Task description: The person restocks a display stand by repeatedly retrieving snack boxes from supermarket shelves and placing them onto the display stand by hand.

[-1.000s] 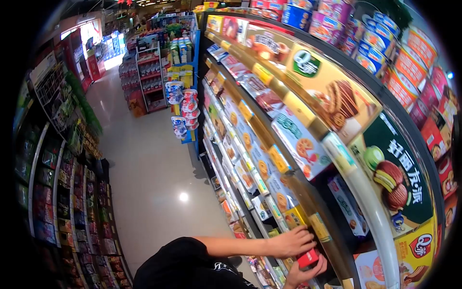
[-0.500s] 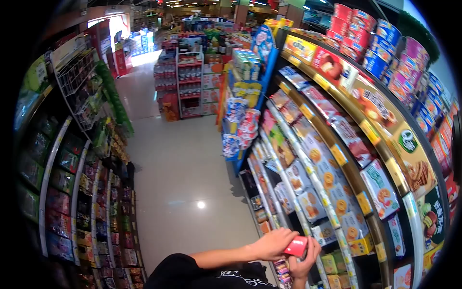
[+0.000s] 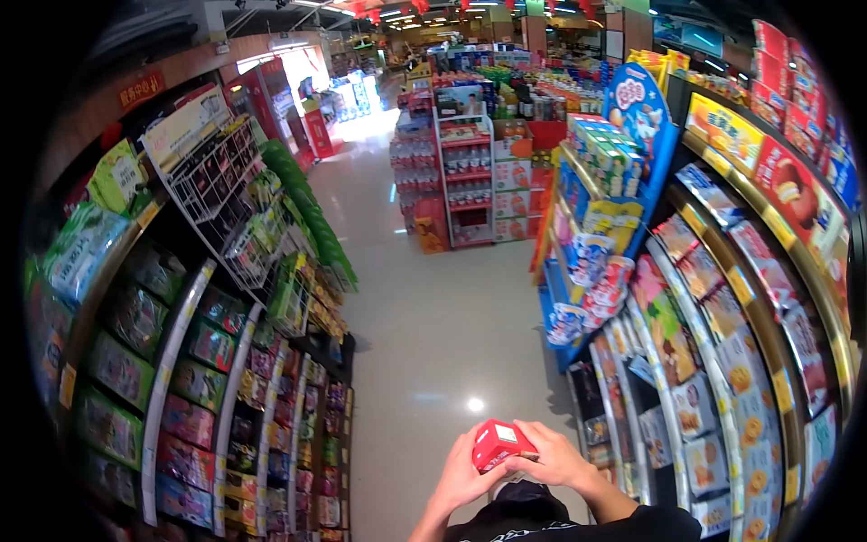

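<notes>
A small red box (image 3: pixel 495 439) with a white label on one face and white lettering is held in front of my body at the lower middle. My left hand (image 3: pixel 459 473) wraps its left side. My right hand (image 3: pixel 549 459) grips the right side, with its thumb across the near face. Both hands are closed on the box, and some of the fingers are hidden behind it. Below the hands are the black clothes I wear.
On the left runs a shelf (image 3: pixel 203 361) of bagged snacks with a wire rack (image 3: pixel 230 194). Biscuit shelves (image 3: pixel 722 361) line the right, ending in a blue display stand (image 3: pixel 637 212). A bottle rack (image 3: pixel 465 176) stands ahead beyond the tiled aisle floor (image 3: pixel 420 334).
The view has swung left. My hands, with the red box still between them, have come away from the right-hand shelves to the middle of the aisle. The box has turned.
</notes>
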### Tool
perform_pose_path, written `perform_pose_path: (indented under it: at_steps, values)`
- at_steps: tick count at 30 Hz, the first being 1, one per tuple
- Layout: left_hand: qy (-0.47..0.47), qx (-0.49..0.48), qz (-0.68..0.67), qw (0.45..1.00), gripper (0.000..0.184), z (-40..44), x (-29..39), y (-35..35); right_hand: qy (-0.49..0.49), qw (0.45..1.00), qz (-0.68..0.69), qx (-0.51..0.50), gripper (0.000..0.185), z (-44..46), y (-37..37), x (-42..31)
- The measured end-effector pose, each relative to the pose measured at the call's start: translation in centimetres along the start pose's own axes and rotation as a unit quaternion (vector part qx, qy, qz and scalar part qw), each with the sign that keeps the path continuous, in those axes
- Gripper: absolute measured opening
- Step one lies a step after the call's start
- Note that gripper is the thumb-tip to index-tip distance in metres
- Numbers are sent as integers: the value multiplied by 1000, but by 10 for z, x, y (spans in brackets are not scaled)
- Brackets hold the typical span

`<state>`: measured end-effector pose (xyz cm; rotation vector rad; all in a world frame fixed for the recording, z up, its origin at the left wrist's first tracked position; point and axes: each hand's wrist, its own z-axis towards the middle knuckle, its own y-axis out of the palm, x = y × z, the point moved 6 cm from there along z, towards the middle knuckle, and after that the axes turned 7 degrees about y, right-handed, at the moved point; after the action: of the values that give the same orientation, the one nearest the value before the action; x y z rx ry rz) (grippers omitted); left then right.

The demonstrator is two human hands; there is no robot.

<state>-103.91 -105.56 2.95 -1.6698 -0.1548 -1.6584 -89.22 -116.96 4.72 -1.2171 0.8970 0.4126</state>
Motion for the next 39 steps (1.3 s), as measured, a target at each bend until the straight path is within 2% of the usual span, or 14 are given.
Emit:
perform_pose_path:
  at_steps: [3,6,7,9,12,14,17,20,21,25,27,31,34,39]
  values:
    - [-14,19,61,998,90,60,-12,-35,26,999,9,-30,78,80,6,10]
    - [-9,141,-184,973,94,122,-44,-62,11,1000,20,-7,79,161,-9,23]
    - [-2,144,-225,964,93,143,-61,-71,7,999,31,-2,80,183,-12,29]
    - [31,200,-213,956,87,189,-67,-91,-19,997,69,5,82,224,-20,31]
    - [38,262,-275,924,73,243,-55,-104,29,990,134,-17,87,273,-32,32]
    - [115,282,-171,937,67,273,-67,-111,37,988,149,-20,83,300,-38,36]
    - [117,253,-220,935,52,319,-83,-98,82,975,208,-21,78,334,-35,60]
    - [25,183,-342,921,48,372,-126,-84,168,957,235,-29,76,367,-40,86]
    - [9,161,-357,920,41,390,-135,-79,190,959,210,-15,71,379,-41,97]
    - [-55,88,-378,920,40,463,-185,-70,236,953,187,-22,64,440,-54,121]
    - [-77,64,-395,913,41,506,-209,-68,249,954,168,-18,68,480,-54,142]
    - [-94,15,-300,949,46,609,-247,-85,251,961,111,15,75,576,-57,180]
    - [-67,-24,-279,958,47,692,-255,-115,237,969,61,-1,75,654,-93,160]
    - [-36,-31,-232,972,48,801,-248,-168,188,982,22,22,53,771,-122,152]
